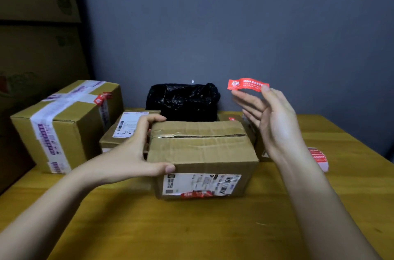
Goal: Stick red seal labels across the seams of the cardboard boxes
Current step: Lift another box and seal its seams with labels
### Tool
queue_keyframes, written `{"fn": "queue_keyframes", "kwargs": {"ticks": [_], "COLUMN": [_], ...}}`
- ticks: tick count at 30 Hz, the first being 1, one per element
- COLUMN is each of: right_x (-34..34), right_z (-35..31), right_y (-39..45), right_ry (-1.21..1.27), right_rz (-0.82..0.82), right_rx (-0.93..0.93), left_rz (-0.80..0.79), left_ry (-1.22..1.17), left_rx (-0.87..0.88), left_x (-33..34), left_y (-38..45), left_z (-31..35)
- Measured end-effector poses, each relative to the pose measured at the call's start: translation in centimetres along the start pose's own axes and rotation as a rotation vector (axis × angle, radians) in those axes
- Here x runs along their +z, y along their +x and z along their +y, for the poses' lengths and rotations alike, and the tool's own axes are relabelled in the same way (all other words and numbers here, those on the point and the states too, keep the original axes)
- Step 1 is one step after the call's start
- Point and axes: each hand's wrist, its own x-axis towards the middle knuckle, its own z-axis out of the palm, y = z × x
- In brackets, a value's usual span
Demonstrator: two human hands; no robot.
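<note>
A closed cardboard box (200,149) sits on the yellow wooden table (191,227), its top seam (200,136) running left to right under clear tape, with no red label across it. The left hand (136,151) grips the box's left end, fingers curled over the far top edge and thumb pressed along the near top edge. The right hand (270,119) is raised above and to the right of the box, fingers mostly straight, holding a red seal label (247,84) between thumb tip and fingertips; the label carries white Chinese characters, too small to read reliably. On the box's front face is a white shipping label (201,183) with barcodes and fine print that is illegible, and a red seal strip (197,194) lies along its lower edge. A roll of red seal labels (318,158) rests on the table to the right, partly hidden by the right forearm. To the left stands a larger cardboard box (64,125) banded with white tape bearing purple print and a red seal label on its top edge. Behind the held box lie a flatter carton (125,127) with a white barcode label and a black plastic bag (183,100) against the grey wall (234,25).
</note>
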Motion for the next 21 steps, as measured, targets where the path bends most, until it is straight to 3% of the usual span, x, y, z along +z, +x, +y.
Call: {"fn": "queue_keyframes", "kwargs": {"ticks": [9,21], "right_x": [-1.8,-2.2], "right_z": [0.0,0.4], "right_y": [-0.1,0.2], "right_ry": [-0.177,-0.196], "right_rz": [-0.059,-0.103], "right_rx": [0.0,0.048], "left_rz": [-0.086,-0.125], "left_ry": [-0.08,-0.132], "left_rx": [-0.096,-0.121], "left_x": [4.2,5.4], "left_y": [3.6,4.7], "left_z": [-0.4,-0.8]}}
